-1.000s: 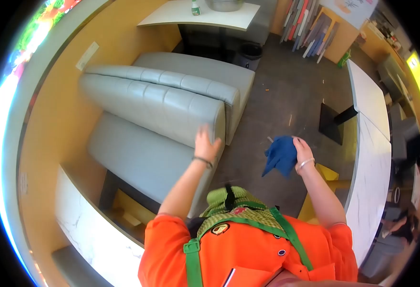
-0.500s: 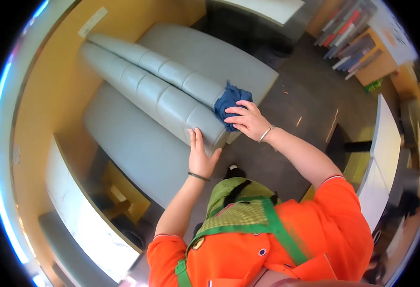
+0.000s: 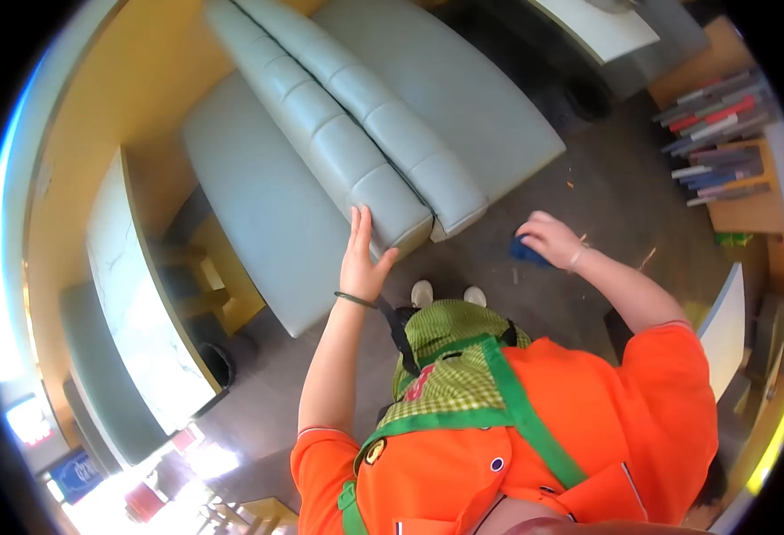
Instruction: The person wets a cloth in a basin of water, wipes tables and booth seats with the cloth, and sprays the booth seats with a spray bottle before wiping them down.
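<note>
My left hand (image 3: pixel 363 254) rests with fingers stretched out against the near end of a padded grey-blue seat back (image 3: pixel 376 196). Beside it runs a second padded back (image 3: pixel 428 169), with a narrow gap between the two. Off to the right, over the dark floor, my right hand (image 3: pixel 552 239) is closed around a dark blue cloth (image 3: pixel 526 251), which hangs below the fingers. The cloth is clear of the seat backs and partly hidden by the hand.
Grey bench seats (image 3: pixel 263 187) flank the seat backs. A white marble-patterned table (image 3: pixel 133 294) stands at left, and another white table (image 3: pixel 602 27) at the top right. Shelved books or folders (image 3: pixel 717 125) are at right, near a white table edge (image 3: pixel 724 330). Small scraps lie on the floor (image 3: pixel 624 196).
My right hand has lifted the blue cloth off the end of the seat back and moved right, over the floor. My left hand stays on the seat back. The view has shifted.
</note>
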Motion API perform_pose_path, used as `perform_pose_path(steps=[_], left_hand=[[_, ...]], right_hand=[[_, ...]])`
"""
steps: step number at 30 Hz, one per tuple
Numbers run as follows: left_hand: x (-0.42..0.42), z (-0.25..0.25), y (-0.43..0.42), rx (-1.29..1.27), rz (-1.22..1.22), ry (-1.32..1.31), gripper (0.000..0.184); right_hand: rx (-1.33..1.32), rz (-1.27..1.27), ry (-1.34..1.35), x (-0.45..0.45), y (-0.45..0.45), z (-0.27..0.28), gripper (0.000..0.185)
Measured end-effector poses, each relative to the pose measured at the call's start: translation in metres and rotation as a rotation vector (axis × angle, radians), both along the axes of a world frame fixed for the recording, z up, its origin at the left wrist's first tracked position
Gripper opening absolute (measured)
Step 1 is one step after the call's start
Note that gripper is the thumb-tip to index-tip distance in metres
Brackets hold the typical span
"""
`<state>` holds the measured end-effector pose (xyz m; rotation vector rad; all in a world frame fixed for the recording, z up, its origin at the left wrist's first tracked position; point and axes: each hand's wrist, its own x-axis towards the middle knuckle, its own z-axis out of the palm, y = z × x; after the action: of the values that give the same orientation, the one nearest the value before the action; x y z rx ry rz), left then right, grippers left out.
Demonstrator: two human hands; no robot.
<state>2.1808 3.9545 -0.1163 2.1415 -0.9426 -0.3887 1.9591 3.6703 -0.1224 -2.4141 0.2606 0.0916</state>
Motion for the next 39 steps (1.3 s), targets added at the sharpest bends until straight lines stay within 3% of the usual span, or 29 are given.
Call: perform_pose_path(steps=[1,3,5,7,9,11,15,20,23,27,29,32,35,37,39], left_hand=[[0.001,0.001,-0.007,-0.012,0.028,-0.006,0.081],[-0.002,0.006,-0.003,-0.008,0.043,0.111,0.078],[-0.006,0.009,-0.001,0.004,0.073,0.093,0.077],[-0.003,0.004,0.004,-0.02,0.061,0.019,0.077],[-0.009,-0.004,0.019,-0.098,0.105,0.047,0.076],[-0.017,-0.016,0.046,-0.117,0.185,0.124,0.074],[-0.024,-0.044,0.092,-0.177,0.429,0.461,0.069],[-0.033,-0.064,0.12,-0.141,0.434,0.422,0.066],[-0.034,-0.075,0.138,-0.138,0.465,0.399,0.062],[-0.044,-0.064,0.141,-0.18,0.55,0.441,0.058],[-0.046,-0.046,0.131,-0.196,0.536,0.388,0.053],[-0.048,-0.007,0.103,-0.225,0.404,0.171,0.037],[-0.063,0.023,0.056,-0.258,0.194,0.237,0.035],[-0.071,0.032,0.005,-0.229,0.0,0.265,0.036],[-0.09,0.04,-0.069,-0.209,-0.16,0.274,0.045]], right_hand=[[0.027,-0.228,-0.021,0.002,-0.01,0.012,0.015],[0.509,-0.546,-0.094,0.031,-0.009,0.05,0.027],[0.621,-0.277,-0.273,0.069,0.019,0.066,0.035],[0.111,0.17,-0.421,0.11,0.062,0.063,0.04],[-0.463,0.401,-0.373,0.139,0.1,0.048,0.041],[-0.471,0.305,-0.506,0.165,0.118,0.038,0.036],[-0.47,0.343,-0.458,0.248,0.12,0.022,0.016],[-0.745,0.218,-0.258,0.411,0.105,0.03,0.019],[-0.807,0.217,-0.239,0.446,0.109,0.02,0.017],[-0.849,0.769,0.11,0.33,0.153,0.031,0.017],[-0.804,0.938,0.031,0.26,0.163,0.033,0.016],[-0.612,0.897,-0.2,0.183,0.151,0.037,0.009],[-0.336,0.814,0.07,0.121,0.105,0.05,0.011],[-0.162,0.581,-0.055,0.094,0.056,0.064,0.011],[0.186,0.287,-0.24,0.065,0.004,0.083,0.016]])
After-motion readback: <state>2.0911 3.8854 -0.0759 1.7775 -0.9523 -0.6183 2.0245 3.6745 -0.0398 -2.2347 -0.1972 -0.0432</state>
